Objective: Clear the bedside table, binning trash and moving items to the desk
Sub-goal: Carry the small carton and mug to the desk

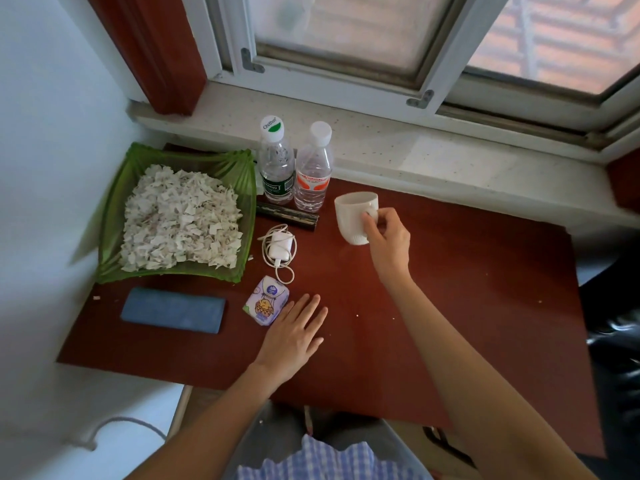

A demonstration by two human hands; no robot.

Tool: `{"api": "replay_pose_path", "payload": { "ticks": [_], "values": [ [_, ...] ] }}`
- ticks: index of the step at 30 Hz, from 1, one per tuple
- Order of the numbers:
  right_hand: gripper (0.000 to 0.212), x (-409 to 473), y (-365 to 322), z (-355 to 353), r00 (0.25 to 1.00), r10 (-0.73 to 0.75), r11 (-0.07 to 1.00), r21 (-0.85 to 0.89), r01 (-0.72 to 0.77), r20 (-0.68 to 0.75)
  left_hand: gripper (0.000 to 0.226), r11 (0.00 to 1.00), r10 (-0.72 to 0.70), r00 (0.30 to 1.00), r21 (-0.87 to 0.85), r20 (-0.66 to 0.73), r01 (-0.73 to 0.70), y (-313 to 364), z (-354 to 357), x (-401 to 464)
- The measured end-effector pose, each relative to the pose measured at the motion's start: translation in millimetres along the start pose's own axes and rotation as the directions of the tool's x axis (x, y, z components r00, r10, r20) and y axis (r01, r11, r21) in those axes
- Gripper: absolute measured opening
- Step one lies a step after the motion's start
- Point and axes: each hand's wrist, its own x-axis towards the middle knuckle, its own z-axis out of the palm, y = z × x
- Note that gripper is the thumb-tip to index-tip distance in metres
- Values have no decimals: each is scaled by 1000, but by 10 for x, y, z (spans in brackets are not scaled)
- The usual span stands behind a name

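Tilting white mug (353, 216), mouth away, in right hand (388, 240).

The right hand (384, 237) grips a white cup (353, 216) by its handle over the red-brown desk (450, 306), right of two capped bottles (294, 171) standing at the far edge. The left hand (294, 334) lies flat on the desk, fingers straight, just beside a purple tissue pack (266, 301). A white charger (280, 247) with coiled cable lies beyond the pack. At far left, a green tray (110, 216) holds paper scraps (180, 220); a blue cloth (173, 310) lies nearer.
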Motion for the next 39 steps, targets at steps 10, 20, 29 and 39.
{"api": "replay_pose_path", "payload": {
  "ticks": [10,20,29,39],
  "values": [
    [15,190,200,206,998,59,995,83,-57,-27,57,1000,-21,1000,-13,-21,20,8,-14,4],
    [10,35,425,98,993,39,999,39,-35,-109,50,1000,-8,1000,8,-4,8,-10,3,-5],
    [13,-152,696,25,993,88,995,49,-84,-84,52,1000,-23,999,-3,30,23,13,-16,-1],
    [13,-52,654,54,997,49,998,34,-47,-53,51,1000,-24,999,6,42,24,13,-13,-3]
  ]
}}
